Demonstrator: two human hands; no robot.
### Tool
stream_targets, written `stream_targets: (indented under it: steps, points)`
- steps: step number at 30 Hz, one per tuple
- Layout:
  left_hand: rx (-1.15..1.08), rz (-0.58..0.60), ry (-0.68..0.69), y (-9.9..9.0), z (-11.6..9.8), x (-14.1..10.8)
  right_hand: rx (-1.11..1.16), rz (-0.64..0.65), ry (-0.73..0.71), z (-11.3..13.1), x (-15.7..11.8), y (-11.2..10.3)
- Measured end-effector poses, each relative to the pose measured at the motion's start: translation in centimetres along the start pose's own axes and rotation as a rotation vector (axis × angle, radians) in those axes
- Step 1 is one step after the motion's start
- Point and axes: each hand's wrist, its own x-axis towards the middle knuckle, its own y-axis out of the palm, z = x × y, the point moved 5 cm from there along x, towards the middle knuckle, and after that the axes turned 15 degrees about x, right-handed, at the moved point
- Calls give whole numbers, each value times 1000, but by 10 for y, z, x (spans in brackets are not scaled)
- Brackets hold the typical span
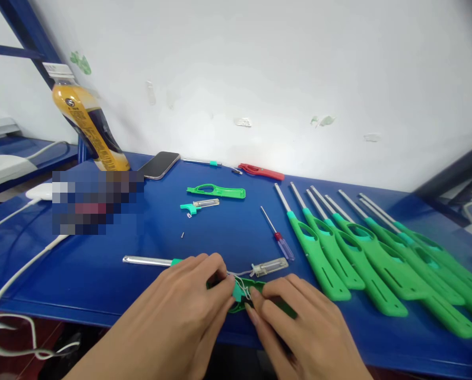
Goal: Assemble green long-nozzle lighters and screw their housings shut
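Both hands meet over a green lighter shell (259, 285) near the table's front edge. My left hand (192, 301) is closed around the shell's left part, beside a teal piece (239, 292). A metal tube (148, 260) sticks out to the left of it. My right hand (295, 316) pinches at the thin white wires and a small black part in the shell; its fingertips partly hide what they hold. Just behind the shell lies a clear gas tank (269, 267). Farther back are another teal trigger with a tank (200, 206) and an empty green half shell (217, 191).
Several green lighters (362, 253) lie on the right. A screwdriver (277, 235) is beside them. Behind are a red shell (261, 171), a metal rod (202, 162) and a phone (160, 164). At left stand a bottle (89, 126) and a white cable (12, 274).
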Motion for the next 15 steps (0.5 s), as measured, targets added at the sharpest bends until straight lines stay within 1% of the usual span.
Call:
stream_targets:
  steps: [3, 6, 9, 12, 15]
  points:
    - [-84, -10, -42, 1, 2, -1, 4, -12, -7, 0, -1, 0]
    - [-64, 16, -55, 4, 3, 1, 31, -27, 13, -1, -2, -2]
    - [-47, 30, -57, 4, 3, 4, 49, 9, 67, -7, -4, -3]
    - [-32, -20, -52, 1, 3, 5, 85, 35, 114, -14, -5, -5]
    - [-29, -49, -44, 2, 3, 4, 124, -9, 131, -19, -5, -10]
